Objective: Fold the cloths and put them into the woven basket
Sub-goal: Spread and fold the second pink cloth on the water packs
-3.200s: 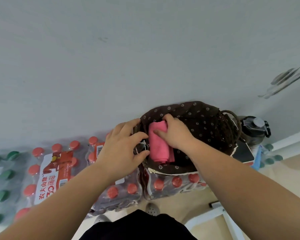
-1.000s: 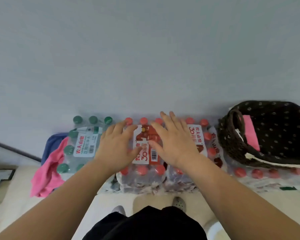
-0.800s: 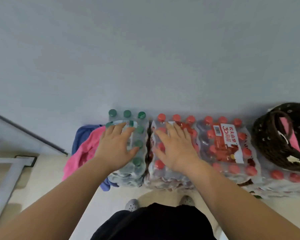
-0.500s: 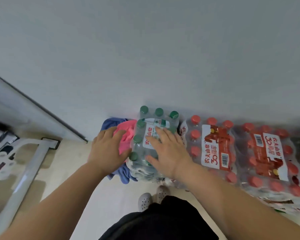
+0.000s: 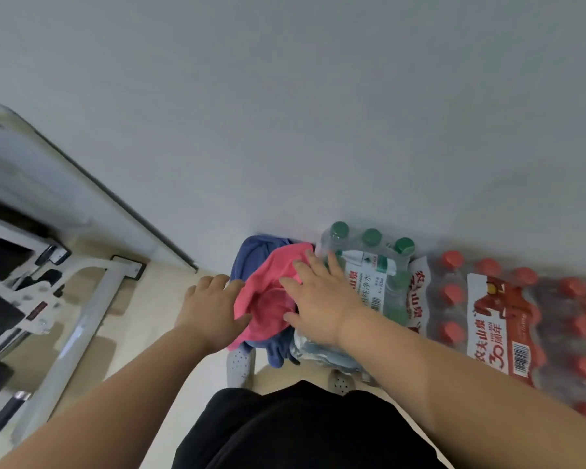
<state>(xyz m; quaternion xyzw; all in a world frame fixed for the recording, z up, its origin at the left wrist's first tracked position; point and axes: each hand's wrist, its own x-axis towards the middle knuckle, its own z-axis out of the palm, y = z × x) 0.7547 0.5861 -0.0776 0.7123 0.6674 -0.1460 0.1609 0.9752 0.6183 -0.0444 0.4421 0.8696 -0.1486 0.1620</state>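
A crumpled pink cloth (image 5: 271,292) lies on top of a blue cloth (image 5: 252,255) at the left end of the row of bottle packs, against the wall. My left hand (image 5: 210,309) rests on the pink cloth's left edge, fingers spread, thumb touching the fabric. My right hand (image 5: 318,299) lies flat on the pink cloth's right side, fingers spread and reaching toward the green-capped pack. Neither hand has closed on the fabric. The woven basket is out of view.
A shrink-wrapped pack of green-capped bottles (image 5: 372,265) stands right of the cloths, then packs of red-capped bottles (image 5: 508,306). A white metal frame (image 5: 78,319) stands on the floor at left. The grey wall (image 5: 285,113) is behind. My feet in perforated shoes (image 5: 239,363) stand below the cloths.
The view has swung left, away from the basket with the folded pink cloth. Both hands moved left along the bottle packs and now rest on the pink cloth pile.
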